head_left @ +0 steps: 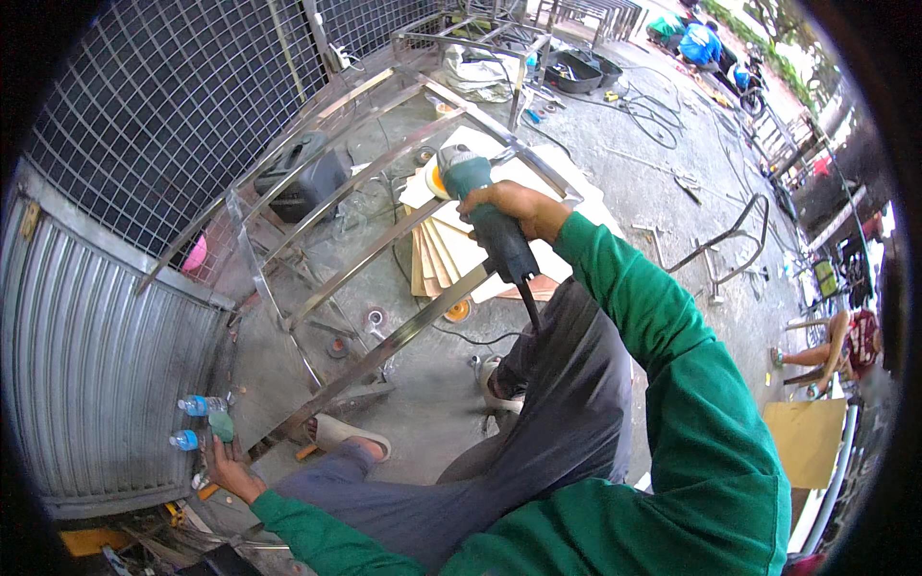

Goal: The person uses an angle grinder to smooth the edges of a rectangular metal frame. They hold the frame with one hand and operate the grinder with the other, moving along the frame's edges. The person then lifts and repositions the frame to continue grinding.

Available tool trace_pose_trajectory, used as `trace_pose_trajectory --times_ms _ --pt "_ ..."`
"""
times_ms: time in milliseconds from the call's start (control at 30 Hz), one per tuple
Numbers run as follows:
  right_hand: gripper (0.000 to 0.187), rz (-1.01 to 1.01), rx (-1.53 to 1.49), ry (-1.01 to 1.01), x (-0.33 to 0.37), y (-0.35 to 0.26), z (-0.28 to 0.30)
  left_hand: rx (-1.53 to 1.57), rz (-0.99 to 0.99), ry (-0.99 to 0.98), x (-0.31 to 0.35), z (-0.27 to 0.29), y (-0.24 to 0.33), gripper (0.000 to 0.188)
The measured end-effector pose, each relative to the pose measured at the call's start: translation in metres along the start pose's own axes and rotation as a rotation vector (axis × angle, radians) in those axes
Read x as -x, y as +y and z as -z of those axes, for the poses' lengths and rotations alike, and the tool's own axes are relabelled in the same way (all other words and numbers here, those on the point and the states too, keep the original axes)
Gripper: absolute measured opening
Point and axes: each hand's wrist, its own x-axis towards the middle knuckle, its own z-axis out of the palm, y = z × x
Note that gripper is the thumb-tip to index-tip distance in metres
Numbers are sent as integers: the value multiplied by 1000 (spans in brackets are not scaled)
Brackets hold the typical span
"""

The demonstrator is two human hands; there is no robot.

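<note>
My right hand (519, 211) is closed round the dark green body of an angle grinder (499, 235). A yellow disc (434, 180) shows at its head, close above a bar of the metal frame (423, 317). The frame of shiny square tubes stretches from beside my left hand to the far middle. My left hand (233, 470), low at the left, has its fingertips on a pale green block (221, 425) and appears to grip it. Two plastic bottles, a far one (200, 405) and a near one (184, 440), lie next to the block.
A corrugated metal panel (106, 374) and wire mesh (192, 125) bound the left side. Pale sheets (442, 254) lie under the frame, beside a black case (303, 178). Orange discs (457, 310) and cables (653, 115) are on the concrete. Other people (699, 46) sit far off.
</note>
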Motion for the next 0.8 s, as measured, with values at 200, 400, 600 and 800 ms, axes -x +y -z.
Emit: trace_pose_trajectory --times_ms 200,400,600,800 --pt "35 83 31 75 6 4 -4 56 29 -4 10 -10 5 43" --pt "33 56 150 190 26 -27 39 25 41 28 6 -7 2 42" --pt "39 28 431 208 34 -37 18 118 20 -27 10 -21 -4 40" --pt "35 48 673 120 31 -32 -7 96 -4 -30 22 -37 3 41"
